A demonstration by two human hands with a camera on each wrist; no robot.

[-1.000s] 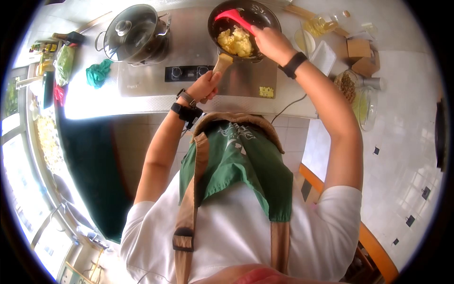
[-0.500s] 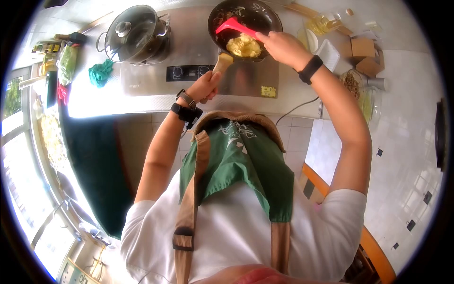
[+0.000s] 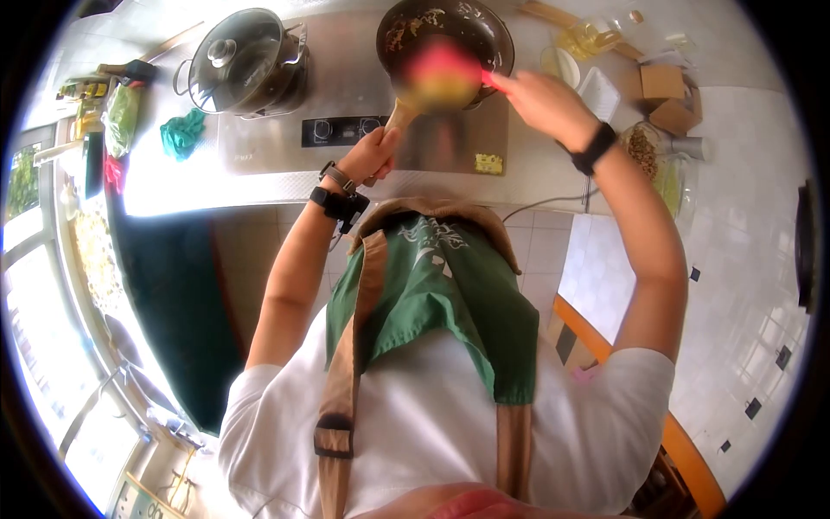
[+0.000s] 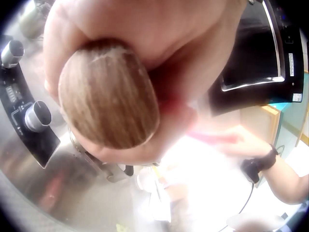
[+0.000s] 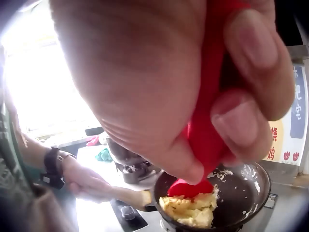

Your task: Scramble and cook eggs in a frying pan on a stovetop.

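The left hand point(image 3: 367, 157) grips the wooden handle point(image 3: 401, 116) of a dark frying pan point(image 3: 499, 39); its rounded end point(image 4: 109, 94) fills much of the left wrist view. Above the pan's near side, the right hand point(image 3: 546, 107) holds a red spatula point(image 3: 494, 80), whose head is blurred in the head view. From the right wrist view, fingers and thumb of the right hand point(image 5: 159, 87) pinch the spatula's shaft point(image 5: 205, 140). The spatula's head point(image 5: 190, 188) touches a yellow lumpy mass of food point(image 5: 192, 212) at one side of the pan. Small bits stick to the pan's inner wall.
A lidded pot point(image 3: 245, 65) stands on the stove left of the pan. A teal cloth point(image 3: 181, 135) lies farther left. To the right are a white tray point(image 3: 598, 93), an oil bottle point(image 3: 596, 39), a cardboard box point(image 3: 661, 84) and jars.
The right hand has moved right and slightly down, drawing the spatula and the yellow food toward the pan's near side. The left hand has kept its grip, nearly in place.
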